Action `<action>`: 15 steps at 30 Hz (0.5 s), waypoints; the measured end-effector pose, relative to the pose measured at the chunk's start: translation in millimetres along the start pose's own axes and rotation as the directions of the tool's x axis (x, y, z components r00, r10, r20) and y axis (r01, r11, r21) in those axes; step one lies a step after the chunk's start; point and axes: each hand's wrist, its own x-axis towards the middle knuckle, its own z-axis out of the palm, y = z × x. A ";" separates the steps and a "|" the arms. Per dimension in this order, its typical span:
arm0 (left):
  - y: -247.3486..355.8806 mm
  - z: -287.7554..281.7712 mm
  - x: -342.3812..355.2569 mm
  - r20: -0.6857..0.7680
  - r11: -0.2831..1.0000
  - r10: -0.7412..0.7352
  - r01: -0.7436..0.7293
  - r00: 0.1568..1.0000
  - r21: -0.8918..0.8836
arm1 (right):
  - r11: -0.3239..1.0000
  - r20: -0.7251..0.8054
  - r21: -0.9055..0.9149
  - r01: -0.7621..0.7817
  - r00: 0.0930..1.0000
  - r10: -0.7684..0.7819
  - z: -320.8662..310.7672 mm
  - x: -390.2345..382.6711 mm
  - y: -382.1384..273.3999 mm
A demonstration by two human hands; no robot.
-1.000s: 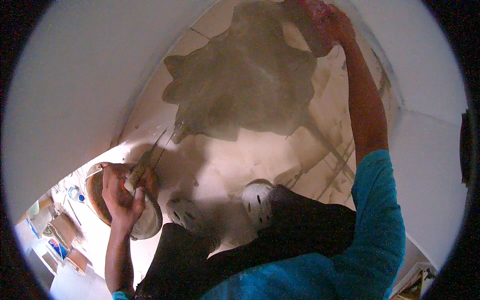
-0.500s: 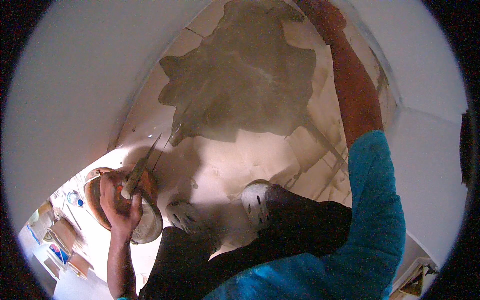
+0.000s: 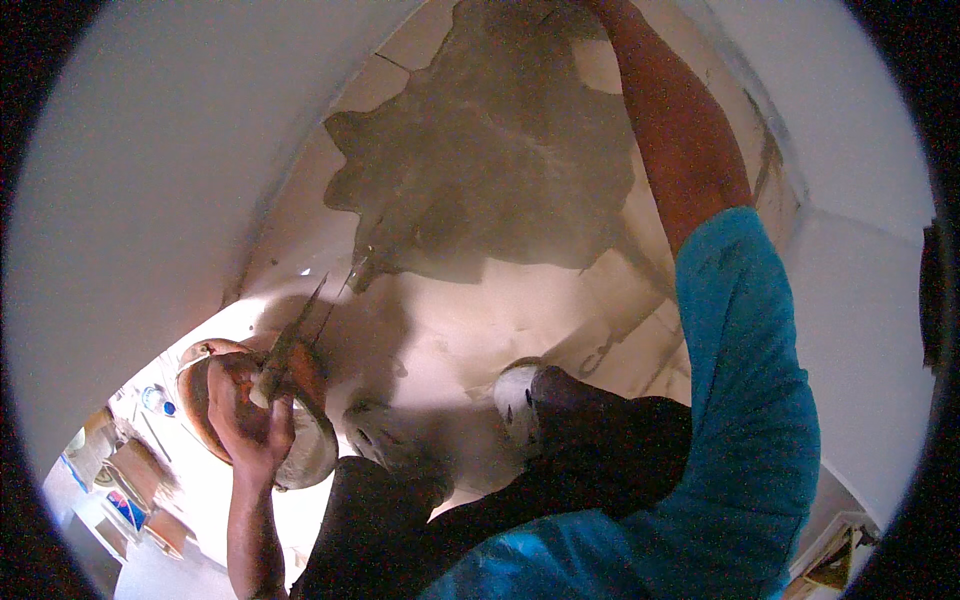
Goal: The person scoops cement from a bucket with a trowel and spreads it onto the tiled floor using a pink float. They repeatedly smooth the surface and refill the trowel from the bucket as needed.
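My left hand (image 3: pixel 250 405) is closed round the handle of a long, narrow, pointed tool (image 3: pixel 298 335) at the lower left, over a round orange-brown pan (image 3: pixel 312 440) with a greyish rim. The tool's tip points up toward an irregular patch of wet grey-brown material (image 3: pixel 480 170) spread on the pale floor (image 3: pixel 480 310). My right arm (image 3: pixel 690 150) reaches to the top edge beside that patch; its hand (image 3: pixel 592 8) is almost wholly out of frame, so its fingers are hidden.
Pale walls rise at left (image 3: pixel 160 180) and right (image 3: pixel 860 330). My white perforated shoes (image 3: pixel 518 395) and dark-trousered legs are below the patch. Beyond the left wall's edge lie a cardboard box (image 3: pixel 135 465), a bottle (image 3: pixel 160 402) and scattered small items in bright light.
My right arm has moved up and leftward, carrying that hand out past the top edge. My left hand with the tool has shifted slightly downward over the pan.
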 end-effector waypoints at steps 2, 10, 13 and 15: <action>-0.9 -1.0 -0.5 -0.011 1.000 0.018 -0.018 1.000 0.011 | 0.999 0.003 -0.024 0.045 0.999 -0.045 -11.4 6.0 -23.5; 3.3 -0.9 4.9 -0.032 0.973 0.160 -0.163 0.987 -0.164 | 0.952 0.193 -0.065 0.299 0.940 -0.282 -23.8 23.4 -58.3; -0.6 2.0 0.6 -0.032 0.993 0.082 -0.085 0.996 -0.087 | 0.938 0.209 -0.041 0.345 0.921 -0.330 -36.9 9.9 -66.9; 1.1 1.2 2.0 -0.024 0.995 0.070 -0.071 0.997 -0.072 | 0.924 0.228 -0.027 0.382 0.902 -0.367 -45.1 3.2 -66.0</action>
